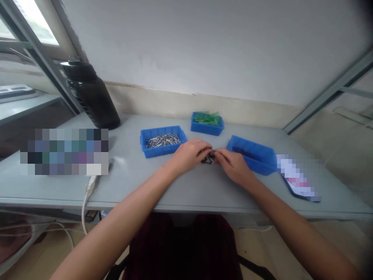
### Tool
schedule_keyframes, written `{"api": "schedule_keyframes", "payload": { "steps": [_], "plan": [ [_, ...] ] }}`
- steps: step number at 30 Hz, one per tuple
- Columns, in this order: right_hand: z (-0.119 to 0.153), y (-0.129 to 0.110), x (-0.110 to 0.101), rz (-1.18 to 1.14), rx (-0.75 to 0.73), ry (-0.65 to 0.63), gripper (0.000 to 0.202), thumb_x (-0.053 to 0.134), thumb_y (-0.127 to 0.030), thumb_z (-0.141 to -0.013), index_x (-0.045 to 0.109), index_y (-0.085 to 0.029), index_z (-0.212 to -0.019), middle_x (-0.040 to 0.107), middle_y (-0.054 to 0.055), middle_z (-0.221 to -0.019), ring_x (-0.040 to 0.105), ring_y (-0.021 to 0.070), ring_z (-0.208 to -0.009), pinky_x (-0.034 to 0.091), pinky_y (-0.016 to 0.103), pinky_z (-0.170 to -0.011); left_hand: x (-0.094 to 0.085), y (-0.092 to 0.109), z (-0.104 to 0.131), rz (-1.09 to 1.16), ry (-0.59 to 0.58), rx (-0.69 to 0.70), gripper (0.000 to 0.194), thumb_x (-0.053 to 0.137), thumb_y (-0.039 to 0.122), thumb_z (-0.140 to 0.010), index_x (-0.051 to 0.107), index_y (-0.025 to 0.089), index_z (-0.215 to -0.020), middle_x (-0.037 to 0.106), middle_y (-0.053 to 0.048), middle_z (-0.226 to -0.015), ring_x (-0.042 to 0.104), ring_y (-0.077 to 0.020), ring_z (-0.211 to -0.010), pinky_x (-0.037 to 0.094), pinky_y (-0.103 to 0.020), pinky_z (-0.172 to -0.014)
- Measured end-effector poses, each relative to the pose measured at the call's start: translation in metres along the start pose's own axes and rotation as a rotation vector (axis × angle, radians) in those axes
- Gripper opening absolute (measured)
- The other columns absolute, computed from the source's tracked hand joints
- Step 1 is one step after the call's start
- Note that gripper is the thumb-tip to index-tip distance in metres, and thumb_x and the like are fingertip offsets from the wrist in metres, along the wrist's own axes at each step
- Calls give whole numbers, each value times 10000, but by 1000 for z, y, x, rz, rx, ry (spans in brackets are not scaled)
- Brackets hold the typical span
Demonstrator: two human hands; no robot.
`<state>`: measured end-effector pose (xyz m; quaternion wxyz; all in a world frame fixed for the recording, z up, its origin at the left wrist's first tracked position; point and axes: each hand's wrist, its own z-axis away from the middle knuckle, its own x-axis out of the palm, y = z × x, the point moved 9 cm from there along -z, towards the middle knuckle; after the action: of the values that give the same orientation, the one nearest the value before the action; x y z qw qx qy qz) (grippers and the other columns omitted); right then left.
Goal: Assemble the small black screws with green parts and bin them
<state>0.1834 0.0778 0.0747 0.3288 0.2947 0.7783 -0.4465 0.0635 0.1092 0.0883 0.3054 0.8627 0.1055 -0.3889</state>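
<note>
Fingers of the left hand (190, 152) and right hand (233, 163) met, pinching a thin dark piece (213, 150) over small black pieces (207, 158) on the grey bench (186, 186). Leftward, pixelation hid any lettering near a white cable (89, 188) and tall black bottle (93, 97). A blue plastic bin (159, 151) held silver metal pins (163, 140); behind the hands, a small blue box (206, 128) held green translucent sheets (207, 118). Rightward sat a long blue tray (259, 163), then a flat, pixelated object (298, 181), unreadable.
</note>
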Motion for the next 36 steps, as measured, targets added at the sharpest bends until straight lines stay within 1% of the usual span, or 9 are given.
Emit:
{"api": "schedule_keyframes", "payload": {
  "steps": [3, 10, 13, 16, 20, 23, 26, 34, 36],
  "plan": [
    [0, 0, 7, -5, -6, -53, 349, 379, -397, -1015, 569, -223, -780, 659, 6, -703, 618, 161, -638, 460, 272, -642, -1, 4, 0, 19, 10, 13, 197, 520, 262, -986, 692, 185, -1044, 719, -60, -994, 649, -162, -940, 517, -303, -852],
    [3, -4, 21, -20, -69, -143, 298, 384, -334, -1016, 616, -213, -873, 714, 36, -840, 656, 171, -734, 476, 273, -684, 2, 15, 2, 44, -11, 92, 231, 502, 291, -997, 703, 178, -994, 706, -65, -975, 645, -159, -922, 511, -289, -832],
    [2, -6, 13, -9, -81, -97, 310, 384, -350, -1015, 622, -213, -872, 703, 33, -809, 645, 172, -719, 480, 276, -685, -3, 11, 1, 41, 16, 60, 234, 501, 304, -996, 704, 188, -1010, 703, -58, -964, 643, -159, -923, 511, -287, -830],
    [0, -5, -3, -13, -60, 10, 293, 397, -351, -1003, 644, -215, -928, 702, 29, -787, 645, 172, -709, 488, 276, -693, -9, 7, 0, 47, 47, 39, 218, 514, 297, -989, 704, 193, -1014, 706, -53, -956, 642, -163, -932, 509, -291, -847],
    [1, -4, -19, -5, -30, 127, 279, 423, -357, -984, 664, -223, -939, 706, 31, -771, 656, 181, -711, 502, 285, -704, -3, 8, 1, 36, 3, 66, 186, 547, 274, -970, 711, 194, -1006, 704, -57, -965, 635, -165, -932, 500, -294, -840],
    [2, -6, -18, 14, -50, 126, 273, 442, -355, -977, 681, -225, -947, 718, 38, -798, 667, 188, -735, 509, 296, -721, 7, 8, 2, 19, -74, 72, 158, 576, 245, -951, 720, 190, -988, 702, -50, -942, 628, -166, -917, 486, -284, -816],
    [3, -7, -17, 21, -71, 147, 261, 476, -370, -962, 692, -224, -956, 730, 43, -821, 670, 191, -731, 517, 308, -719, 11, 8, 3, 7, -111, 58, 151, 590, 240, -942, 727, 185, -974, 694, -47, -916, 624, -160, -875, 475, -273, -774],
    [8, -12, -20, 28, -124, 217, 227, 525, -358, -946, 701, -215, -961, 742, 51, -842, 666, 185, -708, 516, 308, -675, 14, 9, 3, 35, -121, 30, 126, 600, 210, -923, 720, 179, -945, 681, -42, -889, 620, -158, -848, 470, -267, -759],
    [8, -11, -22, 39, -122, 228, 229, 522, -359, -948, 700, -216, -958, 737, 49, -823, 665, 185, -704, 513, 306, -671, 11, 9, 2, 71, -89, 22, 110, 607, 189, -909, 711, 171, -942, 675, -45, -901, 620, -160, -863, 474, -268, -767]
  ]
}}
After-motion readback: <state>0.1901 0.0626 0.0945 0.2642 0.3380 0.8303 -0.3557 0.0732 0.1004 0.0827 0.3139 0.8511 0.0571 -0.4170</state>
